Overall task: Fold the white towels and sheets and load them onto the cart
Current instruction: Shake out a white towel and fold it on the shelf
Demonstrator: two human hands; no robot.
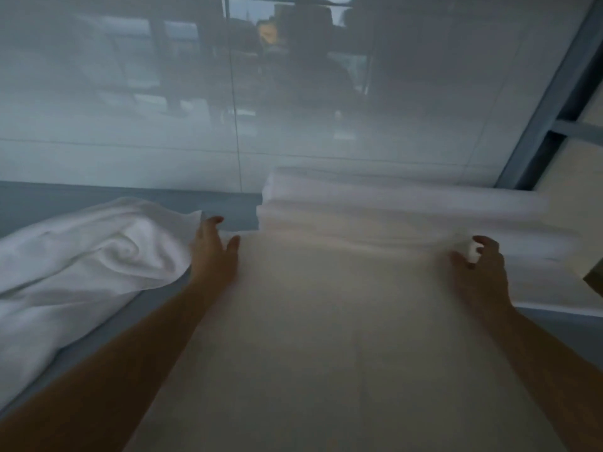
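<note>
A white sheet stretches from the bottom of the view up to both my hands. My left hand holds its far left corner, thumb and fingers on either side of the edge. At the far right corner my right hand pinches a bit of the cloth between curled fingers. Just beyond the sheet's far edge lies a stack of folded white linens. A crumpled white towel lies to the left of my left arm. The picture is blurred.
All of it rests on a grey-blue surface against a frosted glass wall. A grey metal frame slants down at the right, with a beige panel behind it.
</note>
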